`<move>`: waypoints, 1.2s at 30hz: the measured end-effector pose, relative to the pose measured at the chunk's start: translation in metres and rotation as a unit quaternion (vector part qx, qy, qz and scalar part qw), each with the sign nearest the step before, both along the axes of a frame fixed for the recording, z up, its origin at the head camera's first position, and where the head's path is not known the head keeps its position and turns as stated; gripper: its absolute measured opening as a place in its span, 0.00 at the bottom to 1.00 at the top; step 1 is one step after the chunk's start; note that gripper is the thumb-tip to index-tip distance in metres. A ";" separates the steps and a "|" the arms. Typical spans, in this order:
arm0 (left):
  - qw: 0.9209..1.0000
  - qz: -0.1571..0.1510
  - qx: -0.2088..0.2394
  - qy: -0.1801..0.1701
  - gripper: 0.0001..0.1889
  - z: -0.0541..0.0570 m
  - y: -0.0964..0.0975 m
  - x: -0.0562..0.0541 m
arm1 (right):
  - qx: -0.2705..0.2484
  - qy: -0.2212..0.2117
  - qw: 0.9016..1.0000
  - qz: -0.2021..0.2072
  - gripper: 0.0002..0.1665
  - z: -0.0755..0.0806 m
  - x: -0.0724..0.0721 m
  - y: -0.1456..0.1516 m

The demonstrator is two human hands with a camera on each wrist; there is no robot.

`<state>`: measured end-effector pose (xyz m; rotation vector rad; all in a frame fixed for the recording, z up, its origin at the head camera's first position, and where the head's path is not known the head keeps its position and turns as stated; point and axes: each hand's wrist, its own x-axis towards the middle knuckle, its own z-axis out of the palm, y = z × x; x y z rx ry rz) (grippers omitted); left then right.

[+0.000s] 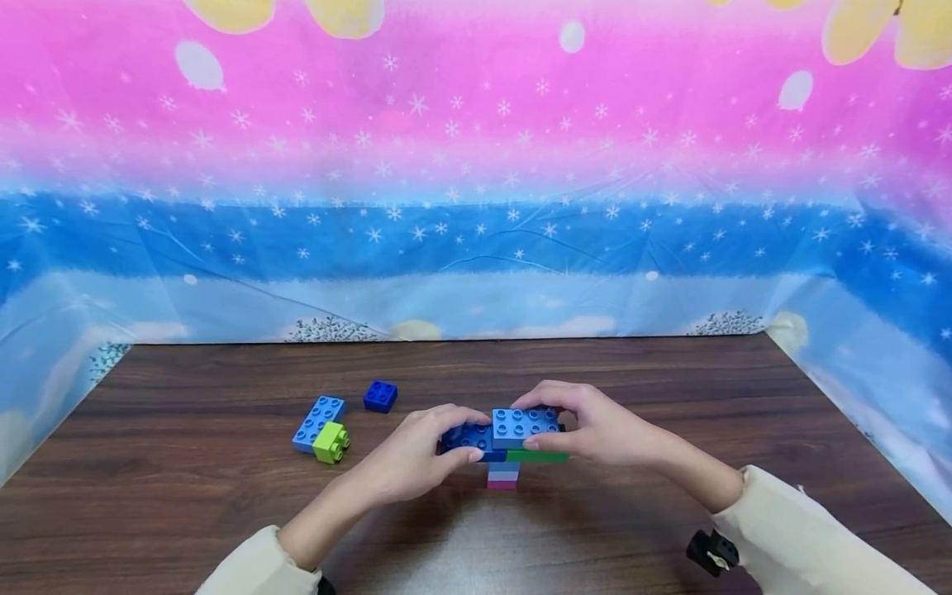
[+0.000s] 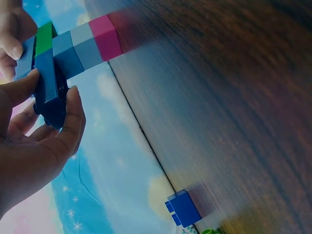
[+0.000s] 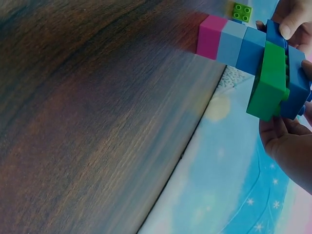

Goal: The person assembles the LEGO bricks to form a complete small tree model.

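Note:
A small tower of toy building bricks stands mid-table, its column made of a pink brick at the bottom, a pale blue-grey brick and a blue brick. Across the column top, a dark blue brick and a green brick lie side by side. My left hand grips the dark blue brick between thumb and fingers. With thumb and fingers, my right hand holds a light blue eight-stud brick over the green one; green studs show in a narrow gap between them.
Left of the tower, another light blue brick lies with a lime green brick against it. A small dark blue brick sits behind them. A printed cloth hangs along the table's back edge.

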<state>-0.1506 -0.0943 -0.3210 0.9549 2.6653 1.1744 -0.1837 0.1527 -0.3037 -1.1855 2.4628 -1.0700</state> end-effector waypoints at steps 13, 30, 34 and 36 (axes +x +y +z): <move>1.000 0.004 -0.002 0.001 0.16 0.000 0.000 0.000 | 0.008 0.025 1.000 0.002 0.21 0.000 0.001 -0.002; 0.999 0.019 0.009 -0.032 0.16 0.000 0.002 0.000 | 0.005 0.029 1.000 0.007 0.21 -0.001 -0.001 -0.002; 0.999 0.021 0.025 -0.039 0.17 -0.002 0.007 -0.001 | 0.002 0.030 1.000 0.009 0.21 -0.001 -0.001 -0.002; 0.998 0.021 0.031 -0.040 0.17 -0.002 0.009 -0.001 | 0.001 0.026 1.000 0.009 0.20 -0.001 -0.002 -0.002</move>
